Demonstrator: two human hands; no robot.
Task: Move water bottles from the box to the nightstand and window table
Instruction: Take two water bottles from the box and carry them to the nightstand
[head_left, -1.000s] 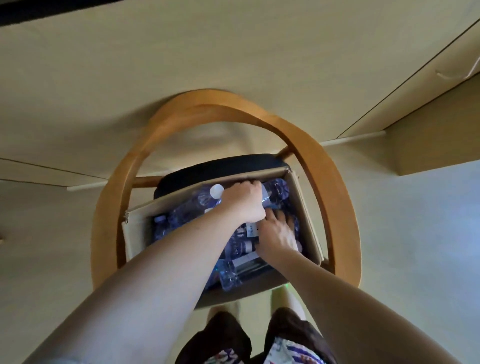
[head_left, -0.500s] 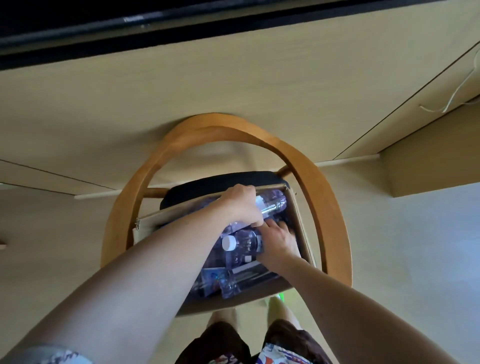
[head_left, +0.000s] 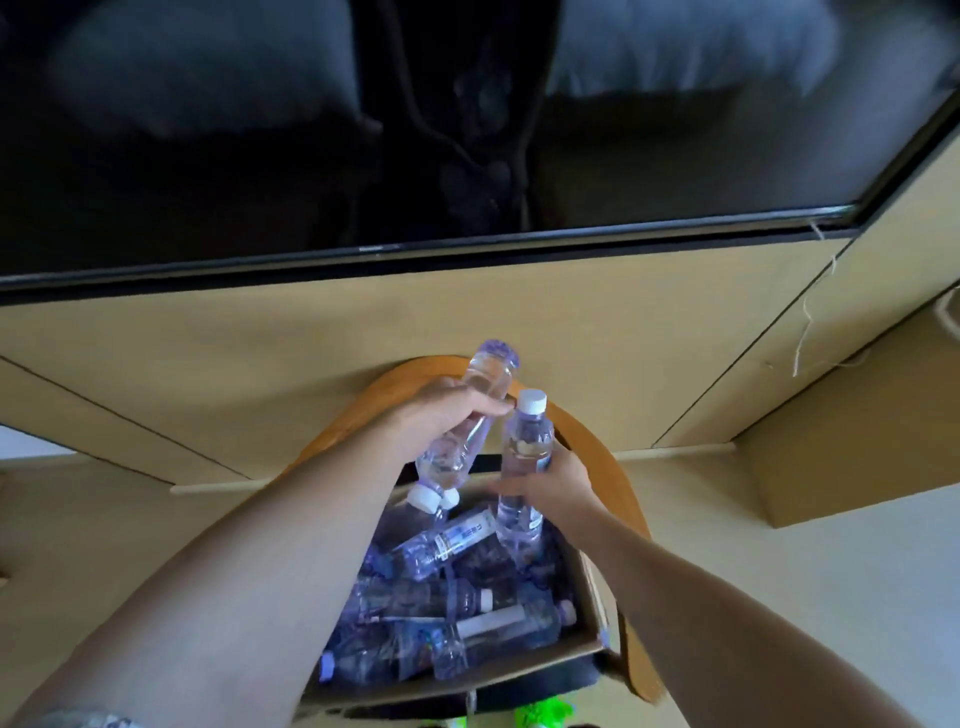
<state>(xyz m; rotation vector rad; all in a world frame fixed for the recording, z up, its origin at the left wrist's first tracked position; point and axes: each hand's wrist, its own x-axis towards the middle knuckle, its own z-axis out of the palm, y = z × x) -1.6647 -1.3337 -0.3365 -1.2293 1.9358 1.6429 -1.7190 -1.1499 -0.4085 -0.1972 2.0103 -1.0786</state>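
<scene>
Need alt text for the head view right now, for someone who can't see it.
Each hand holds a water bottle above the open cardboard box of bottles on a chair: left hand grips one cap-down, right hand holds one cap-up. A dark screen hangs behind.

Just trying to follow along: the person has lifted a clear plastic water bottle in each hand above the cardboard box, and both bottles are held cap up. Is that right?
Not quite. In the head view only the clear plastic bottle in the right hand is cap up. The clear plastic bottle in the left hand is tilted cap down, its white cap pointing toward the cardboard box. Both are indeed lifted above the box.
</scene>
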